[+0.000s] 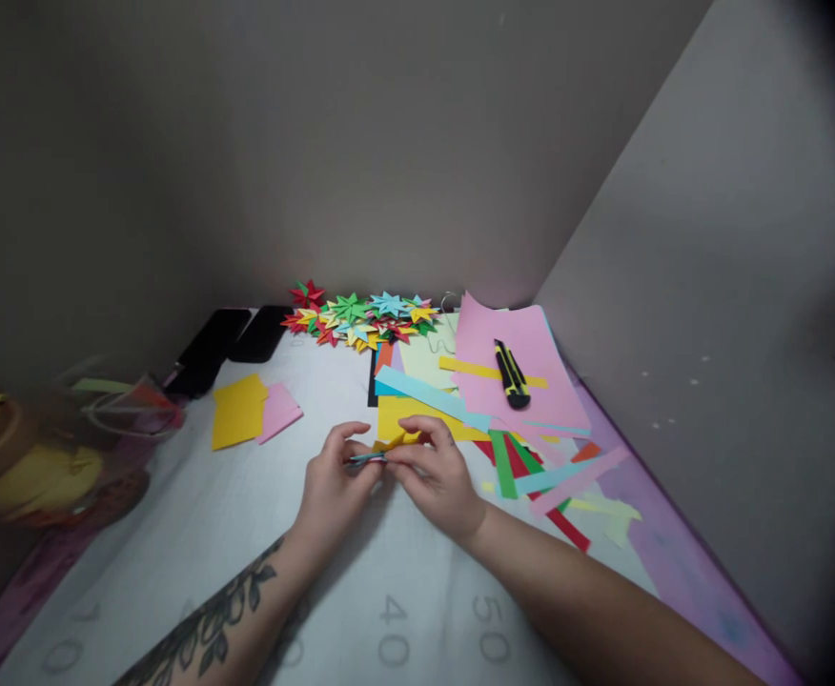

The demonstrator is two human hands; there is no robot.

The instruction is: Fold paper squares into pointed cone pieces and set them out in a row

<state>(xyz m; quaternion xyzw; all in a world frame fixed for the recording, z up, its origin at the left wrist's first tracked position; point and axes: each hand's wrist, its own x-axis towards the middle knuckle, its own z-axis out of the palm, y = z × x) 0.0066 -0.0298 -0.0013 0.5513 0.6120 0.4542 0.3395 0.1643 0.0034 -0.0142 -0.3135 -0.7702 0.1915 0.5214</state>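
Near the middle of the table, my left hand [336, 479] pinches a small folded paper piece [367, 458] that shows light blue and some pink. My right hand [438, 472] meets it from the other side, its fingers closed on a folded yellow paper piece [397, 441]. The two pieces touch or overlap between my fingertips; I cannot tell whether they are joined. Behind my hands lies a flat yellow sheet [421, 419]. To the left, a stack of yellow squares [238, 412] partly covers pink squares [281, 413].
Many-coloured folded paper stars [351, 307] are heaped at the back. A black and yellow utility knife [511, 373] rests on pink sheets [478, 333]. Loose paper strips [507, 462] are scattered at right. Two black phone-like objects [260, 333] and a clear container [135, 405] stand left.
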